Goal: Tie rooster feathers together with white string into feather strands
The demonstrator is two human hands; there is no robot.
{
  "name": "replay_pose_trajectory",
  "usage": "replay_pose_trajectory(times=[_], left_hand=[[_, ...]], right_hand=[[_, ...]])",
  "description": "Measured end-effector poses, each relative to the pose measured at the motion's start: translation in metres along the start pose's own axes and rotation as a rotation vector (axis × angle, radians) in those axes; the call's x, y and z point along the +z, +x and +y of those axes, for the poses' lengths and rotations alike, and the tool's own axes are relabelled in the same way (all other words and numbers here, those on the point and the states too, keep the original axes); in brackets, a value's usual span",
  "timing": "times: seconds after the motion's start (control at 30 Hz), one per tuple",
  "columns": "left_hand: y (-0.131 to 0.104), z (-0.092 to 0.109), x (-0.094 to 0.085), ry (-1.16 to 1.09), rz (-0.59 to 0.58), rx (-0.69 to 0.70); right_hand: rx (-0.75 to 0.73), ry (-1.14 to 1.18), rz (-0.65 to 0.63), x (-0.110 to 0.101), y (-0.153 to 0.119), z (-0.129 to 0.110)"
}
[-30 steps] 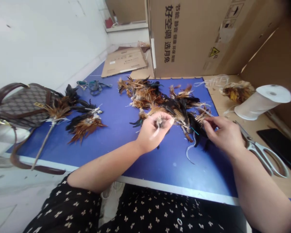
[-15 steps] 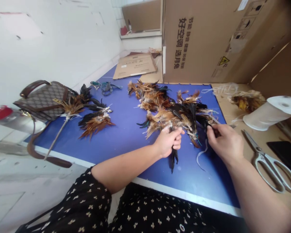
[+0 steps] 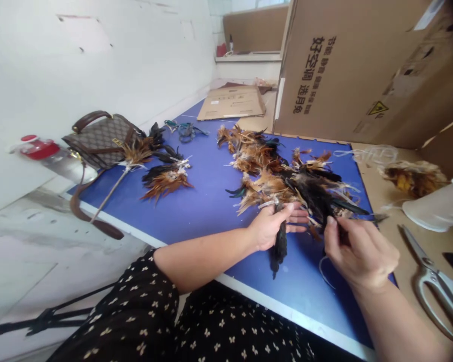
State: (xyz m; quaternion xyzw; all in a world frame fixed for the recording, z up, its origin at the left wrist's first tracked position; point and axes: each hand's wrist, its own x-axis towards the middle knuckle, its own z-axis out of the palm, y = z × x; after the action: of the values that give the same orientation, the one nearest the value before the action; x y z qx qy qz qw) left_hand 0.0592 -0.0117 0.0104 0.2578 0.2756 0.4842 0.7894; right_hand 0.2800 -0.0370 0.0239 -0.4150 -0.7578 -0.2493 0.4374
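A bundle of black feathers (image 3: 280, 251) hangs down from my left hand (image 3: 268, 229), held under the thumb while the other fingers stretch out to the right. My right hand (image 3: 358, 246) pinches a larger tuft of black feathers (image 3: 313, 193) at its lower end, close to the left fingertips. Behind both hands lies a pile of brown and black feather bunches (image 3: 254, 151), some tied with pale string. A loose white string (image 3: 325, 274) dangles below my right hand over the blue tabletop (image 3: 211, 211).
At right lie scissors (image 3: 430, 271), a spool (image 3: 432, 206) and a bag of brown feathers (image 3: 415, 177). On the left are a feather duster (image 3: 111, 193), more feather bunches (image 3: 168, 181), a handbag (image 3: 105, 141) and a bottle (image 3: 60, 158). A large cardboard box (image 3: 347, 65) stands behind.
My right hand has lifted a black tuft out of the pile's right side and drawn it toward the left hand. The left fingers have uncurled. The view has shifted.
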Motion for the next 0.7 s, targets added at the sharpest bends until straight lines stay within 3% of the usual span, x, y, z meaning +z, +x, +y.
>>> replay_pose_trajectory(times=[0.17, 0.37, 0.47, 0.57, 0.7], left_hand=[[0.004, 0.013, -0.005, -0.012, 0.007, 0.117], [0.005, 0.021, -0.010, 0.010, -0.063, 0.106], [-0.001, 0.022, -0.008, 0.089, -0.094, 0.091], [-0.008, 0.023, -0.004, 0.208, -0.106, 0.035], [-0.014, 0.018, -0.003, 0.396, -0.115, -0.029]], right_hand=[[-0.238, 0.142, -0.143, 0.010, 0.004, -0.022], [-0.224, 0.446, -0.318, 0.007, 0.011, -0.025], [-0.099, 0.526, -0.246, 0.002, 0.012, -0.022], [0.108, 0.451, -0.145, -0.001, 0.012, -0.023], [0.396, 0.420, -0.173, 0.006, 0.008, -0.024]])
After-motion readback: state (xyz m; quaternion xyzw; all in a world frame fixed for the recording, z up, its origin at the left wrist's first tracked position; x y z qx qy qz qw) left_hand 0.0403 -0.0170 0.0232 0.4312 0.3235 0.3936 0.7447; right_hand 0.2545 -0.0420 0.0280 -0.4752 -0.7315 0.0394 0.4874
